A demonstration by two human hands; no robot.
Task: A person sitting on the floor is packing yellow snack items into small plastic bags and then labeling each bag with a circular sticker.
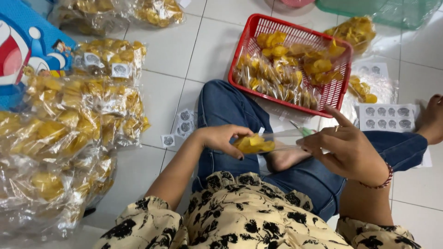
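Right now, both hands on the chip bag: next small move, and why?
Probably close the open end: the left hand cups the filled bottom of the clear bag, the right hand pinches its top, and finished bags already fill the red basket.

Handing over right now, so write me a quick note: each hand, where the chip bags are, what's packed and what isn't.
Left hand: grips the filled end of a clear bag of yellow chips, over the lap.
Right hand: holds the bag's open end, forefinger raised.
Done: a big pile of packed bags on the floor to the left, some bearing stickers.
Left: red basket ahead holds more chip bags; whether they are sealed cannot be told. Sticker sheet lies to the right, loose stickers by the knee.
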